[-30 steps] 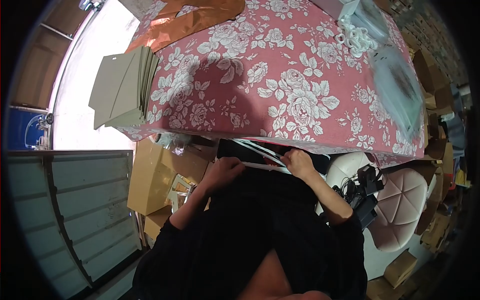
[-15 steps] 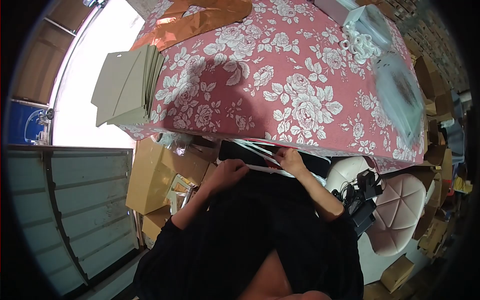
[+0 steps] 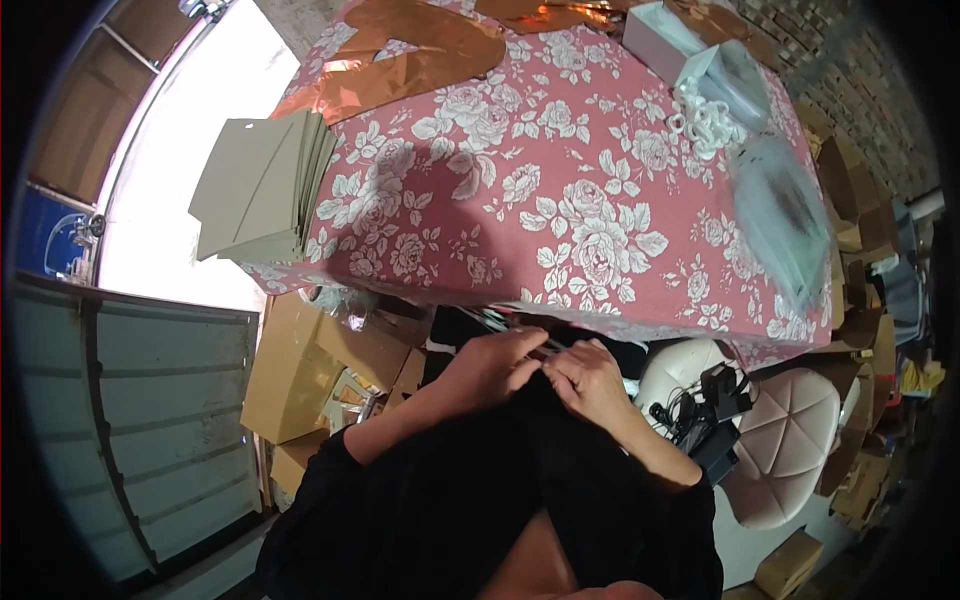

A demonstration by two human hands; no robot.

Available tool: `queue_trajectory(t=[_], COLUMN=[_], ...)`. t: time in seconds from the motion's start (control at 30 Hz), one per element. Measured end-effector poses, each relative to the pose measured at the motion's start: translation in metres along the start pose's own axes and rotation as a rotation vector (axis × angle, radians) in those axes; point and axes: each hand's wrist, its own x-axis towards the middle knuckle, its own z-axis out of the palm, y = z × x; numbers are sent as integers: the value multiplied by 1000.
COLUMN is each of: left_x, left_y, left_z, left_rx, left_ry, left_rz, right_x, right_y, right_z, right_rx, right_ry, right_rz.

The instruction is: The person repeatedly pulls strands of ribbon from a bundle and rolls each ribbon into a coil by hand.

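Both hands meet over the lap, just below the front edge of the flowered tablecloth [image 3: 420, 230]. My left hand [image 3: 492, 368] has its fingers pinched on white strings [image 3: 488, 318] that run up toward the table edge. Close on its right, my right hand [image 3: 588, 378] is closed too, its fingertips nearly touching the left ones. What the right fingers hold is too small to name. Dark cloth lies beneath the hands, and part of the strings is hidden behind them.
Grey-brown card sheets [image 3: 255, 185] stack at the table's left corner, with orange foil [image 3: 400, 65] behind. White rings [image 3: 705, 125], a white box [image 3: 665, 40] and a plastic bag [image 3: 785, 215] lie right. Cartons [image 3: 285, 370] stand left below; cables [image 3: 690, 420] rest on a padded seat [image 3: 785, 445].
My hands have come together from apart, with the left moving right. The white strings no longer stretch widely between them. The view has shifted, showing more of the table's far side.
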Motion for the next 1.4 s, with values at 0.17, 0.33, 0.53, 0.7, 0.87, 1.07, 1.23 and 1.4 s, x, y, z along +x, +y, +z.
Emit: queue_trajectory(t=[0.17,0.33,0.53,0.7,0.87,1.07,1.23,1.4], left_x=[13,6,4,1,-1,-8,11,26], left_y=[25,26,40,37,5,14,29,37], left_z=[-5,-2,-11,-15,4,-12,-42,-36], left_rx=[-18,-130,-536,-767,-284,-720,-727,55], left_ry=[-239,-200,-173,53,453,-216,-172,-154], left_rz=[-7,34,122,66,3,228,73,185], right_x=[7,5,-7,16,12,20,15,24], right_y=[-23,-24,-11,-32,-30,-26,-33,-39], right_z=[-29,-34,-3,3,-17,-38,-31,-76], right_rx=[-50,50,1205,1199,499,400,531,551], right_ry=[126,153,156,99,-158,139,-138,-47], right_rz=[-33,21,425,351,214,87,38,-138])
